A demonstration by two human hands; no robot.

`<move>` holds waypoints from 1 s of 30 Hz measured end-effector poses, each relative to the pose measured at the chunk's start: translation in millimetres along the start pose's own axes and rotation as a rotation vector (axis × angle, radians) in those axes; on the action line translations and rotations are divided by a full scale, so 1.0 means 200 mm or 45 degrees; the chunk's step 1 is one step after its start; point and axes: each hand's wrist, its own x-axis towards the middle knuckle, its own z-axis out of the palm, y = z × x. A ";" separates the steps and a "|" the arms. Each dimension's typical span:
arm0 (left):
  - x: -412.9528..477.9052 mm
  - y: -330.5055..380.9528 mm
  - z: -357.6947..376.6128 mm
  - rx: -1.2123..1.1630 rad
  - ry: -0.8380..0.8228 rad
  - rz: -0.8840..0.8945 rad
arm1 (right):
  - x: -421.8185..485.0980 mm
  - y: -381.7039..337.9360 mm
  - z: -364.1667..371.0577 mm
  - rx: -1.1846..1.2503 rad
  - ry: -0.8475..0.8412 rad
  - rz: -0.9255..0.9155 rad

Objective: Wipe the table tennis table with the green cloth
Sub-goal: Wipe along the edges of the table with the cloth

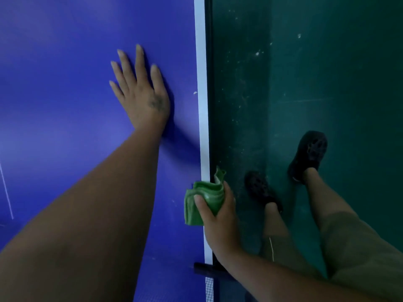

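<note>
Centre-left of frame: left hand (pixel 141 94) lies flat on the blue table tennis table (pixel 54 83), palm down, fingers straight & spread, holding nothing; forearm runs down to the lower-left corner. Lower centre: right hand (pixel 218 216) at the table's edge, thumb & fingers curled round the green cloth (pixel 190 211), which is bunched up w/ one corner poking up above the fist. Cloth sits over the white edge line (pixel 201 105) & partly over the blue top; can't tell if it touches the surface. Small white speck (pixel 195 92) just left of that line, right of the left hand. Right half of frame: dark green floor (pixel 327 62) w/ pale scuffs, two dark perforated shoes (pixel 309 155), bare legs, khaki shorts (pixel 359 247). Bottom centre: net (pixel 209 288) & its dark clamp (pixel 204 268) at the table's edge.
</note>
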 end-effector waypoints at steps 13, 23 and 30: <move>0.20 0.11 -0.03 -0.067 0.059 -0.085 | 0.99 -1.45 -0.01 0.018 0.215 -0.312; 0.22 0.10 -0.03 -0.061 0.081 -0.096 | 0.56 -0.86 -0.12 -0.222 -0.135 -0.232; 0.22 0.08 -0.03 -0.010 0.093 -0.062 | 0.49 -0.83 -0.12 -0.233 -0.189 -0.162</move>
